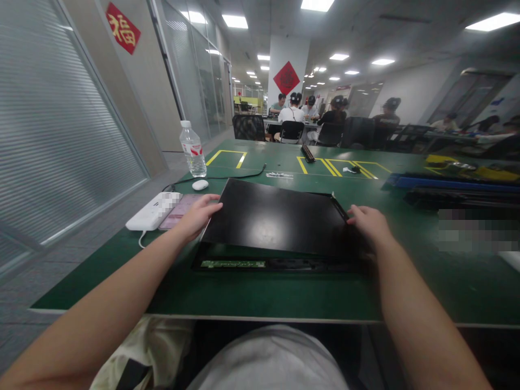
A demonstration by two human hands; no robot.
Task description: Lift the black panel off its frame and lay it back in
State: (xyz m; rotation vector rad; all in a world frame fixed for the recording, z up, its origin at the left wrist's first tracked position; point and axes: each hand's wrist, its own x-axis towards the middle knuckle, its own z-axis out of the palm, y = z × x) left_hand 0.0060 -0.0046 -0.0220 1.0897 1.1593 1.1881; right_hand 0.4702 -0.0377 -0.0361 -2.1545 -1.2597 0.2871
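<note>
Both our forearms reach out over the near edge of the green table toward the black panel, which lies flat at the middle of the table. Our left hand curls its fingers onto the panel's left edge, gripping it; our right hand does the same on the right edge, with fingers bent over it. Under the panel's near edge we see a black frame with a green circuit strip. Left of the panel lie a white power bank and a phone; beyond its left corner sit a white mouse and a water bottle. Far behind the panel, other people sit at tables.
</note>
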